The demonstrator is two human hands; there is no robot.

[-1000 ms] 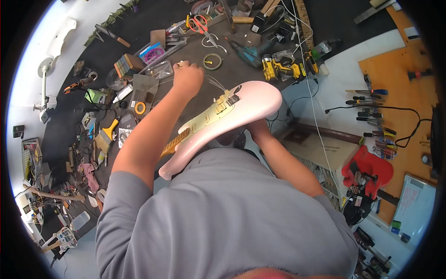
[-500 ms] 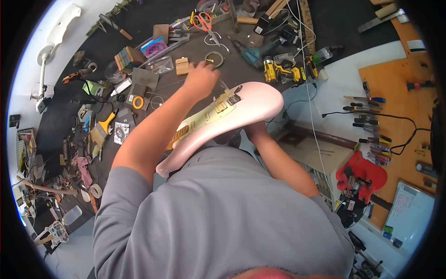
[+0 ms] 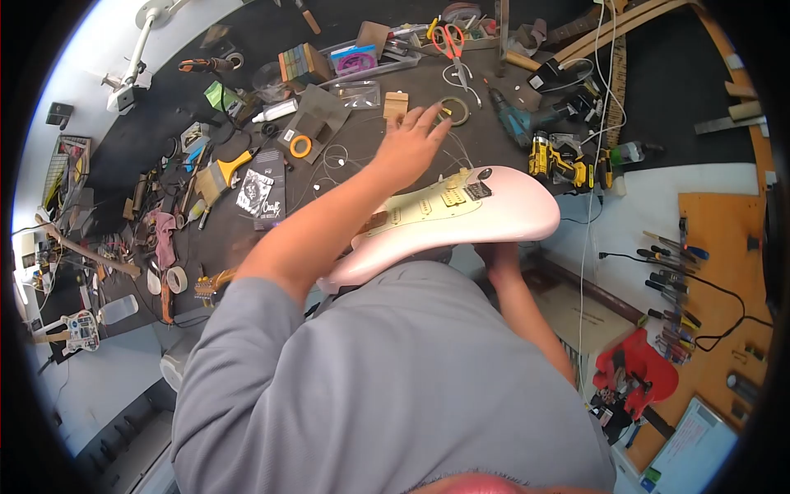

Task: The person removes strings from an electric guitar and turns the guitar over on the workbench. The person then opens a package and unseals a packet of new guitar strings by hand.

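A pale pink electric guitar [image 3: 518, 206] with a cream pickguard and a black-and-metal bridge lies tilted against my body. My left hand [image 3: 411, 148] hangs above the guitar's upper edge, fingers stretched out and apart, with nothing seen in them. Thin loose strings [image 3: 462, 150] rise from the bridge end, close to those fingers. Beneath the lower edge of the body is my right hand [image 3: 498, 257]; its fingers are hidden behind the guitar. My left forearm covers part of the neck, and the headstock [image 3: 212, 284] shows beyond it.
On the dark bench lie a roll of tape [image 3: 453, 111], orange-handled scissors [image 3: 448, 45], a teal drill [image 3: 514, 119], a yellow drill [image 3: 559, 160] and a wide brush [image 3: 220, 177]. A white cord [image 3: 586, 272] hangs at the right. A red guitar body [image 3: 638, 370] stands lower right.
My left hand's fingers have gone from curled to spread. The guitar has turned so that more of its front shows. The whole view has shifted, with bench items now further right.
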